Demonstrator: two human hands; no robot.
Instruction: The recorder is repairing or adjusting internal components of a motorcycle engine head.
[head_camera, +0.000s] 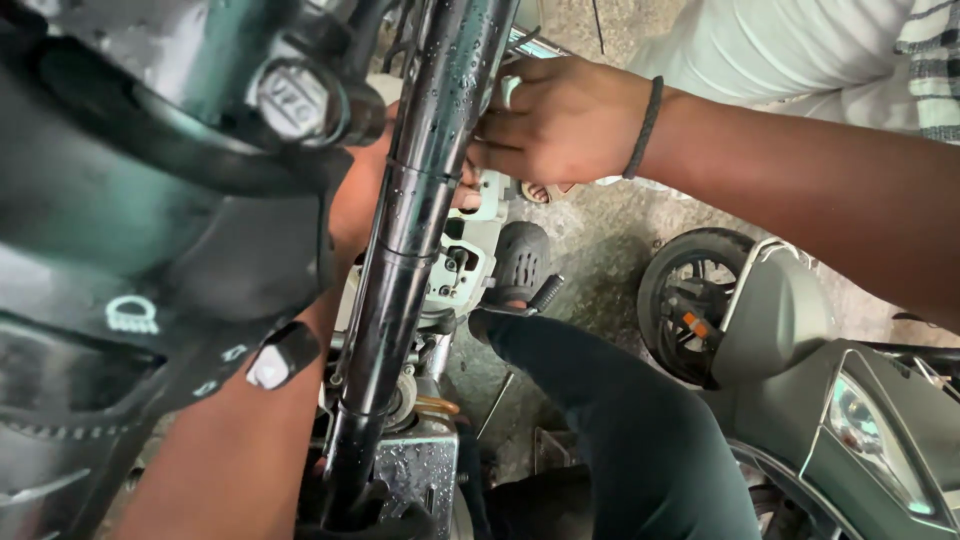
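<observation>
Here, the right hand (560, 120) pinches a pale part (492, 195) beside the wet fork tube (420, 200); left hand's (355, 200) grip seemingly hidden.

The right hand (560, 120) reaches in from the upper right, forearm stretched long and nearly level, a dark band around the wrist. Its back faces up, its fingers curl leftward and press against the right side of the wet black fork tube (420, 200). The left hand (358, 195) comes up from the bottom edge, forearm rising steeply, and passes behind that tube; only part of its palm shows left of it, its fingers hidden.
</observation>
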